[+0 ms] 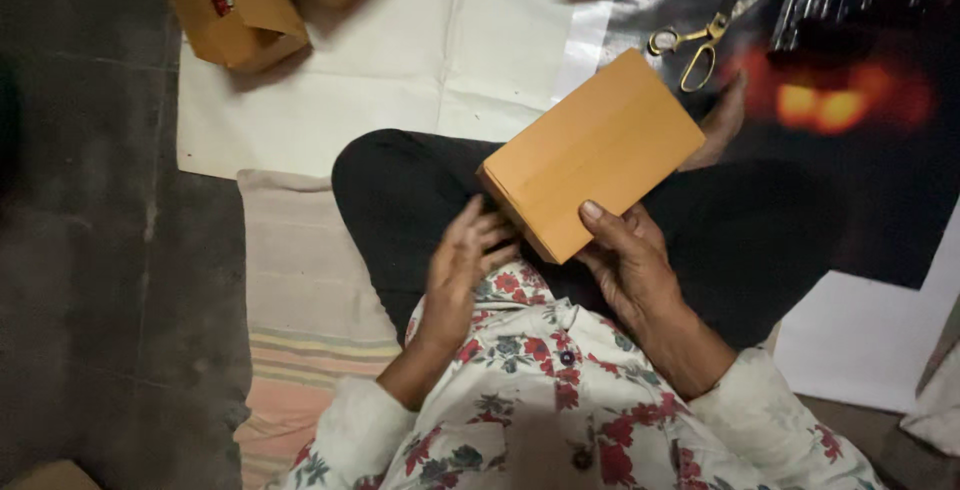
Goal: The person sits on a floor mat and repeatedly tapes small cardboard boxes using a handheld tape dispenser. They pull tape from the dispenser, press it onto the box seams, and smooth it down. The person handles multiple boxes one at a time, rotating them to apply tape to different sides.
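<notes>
Right hand (625,260): thumb lies flat on the top face of the closed tan cardboard box (590,155), remaining fingers wrap beneath its near edge, gripping it. Left hand (462,260): fingers loosely extended and spread, holding nothing, fingertips just beside the box's near left corner. The box is held tilted above the seated person's black-trousered lap. Beyond it, gold-handled scissors (692,42) lie on a dark printed sheet (860,170). An open cardboard carton (232,10) rests on a white sheet (400,60) at upper left.
</notes>
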